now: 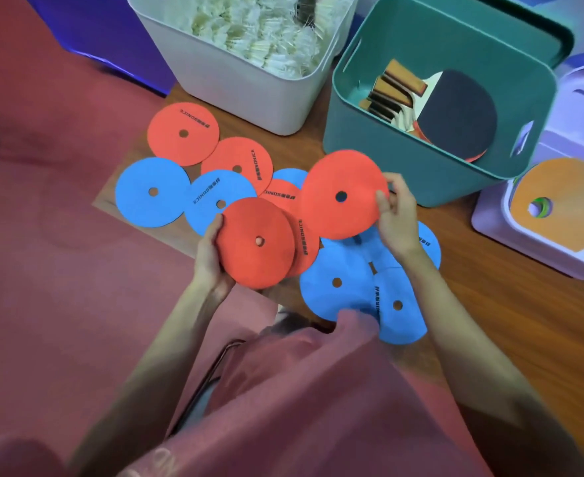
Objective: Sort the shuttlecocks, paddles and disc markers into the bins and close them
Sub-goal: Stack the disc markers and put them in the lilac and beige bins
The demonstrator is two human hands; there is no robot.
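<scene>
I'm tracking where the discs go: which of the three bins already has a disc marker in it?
The lavender bin at far right: an orange disc marker lies inside.

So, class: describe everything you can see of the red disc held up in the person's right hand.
The red disc is a thin, flat, round marker of what looks like soft rubber or foam, with a small round hole at its centre. No print shows on the face toward the camera. The right hand pinches its right edge and holds it raised and tilted above the discs on the wooden table, in front of the green bin.
</scene>
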